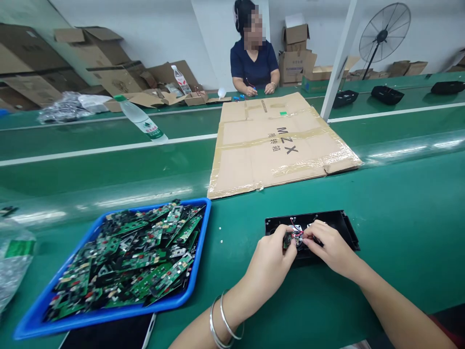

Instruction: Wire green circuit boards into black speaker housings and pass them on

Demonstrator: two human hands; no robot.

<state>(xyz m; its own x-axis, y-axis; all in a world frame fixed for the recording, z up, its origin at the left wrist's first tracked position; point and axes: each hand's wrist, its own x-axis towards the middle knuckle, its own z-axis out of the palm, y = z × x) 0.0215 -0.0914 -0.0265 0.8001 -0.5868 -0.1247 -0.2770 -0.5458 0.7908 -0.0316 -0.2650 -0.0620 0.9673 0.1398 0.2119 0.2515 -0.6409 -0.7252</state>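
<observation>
A black plastic housing (341, 224) lies on the green bench in front of me. My left hand (271, 259) pinches a small green circuit board (289, 238) with red and white wires over the housing. My right hand (329, 247) meets it from the right, fingertips on the wires beside the board. Both hands cover the middle of the housing. Two silver bangles (222, 324) sit on my left wrist.
A blue tray (198, 271) heaped with several green circuit boards sits to the left. A flattened cardboard sheet (276, 140) lies beyond. A water bottle (141, 118) lies on the belt. A person in dark blue (253, 63) works opposite. Black housings (387, 94) rest far right.
</observation>
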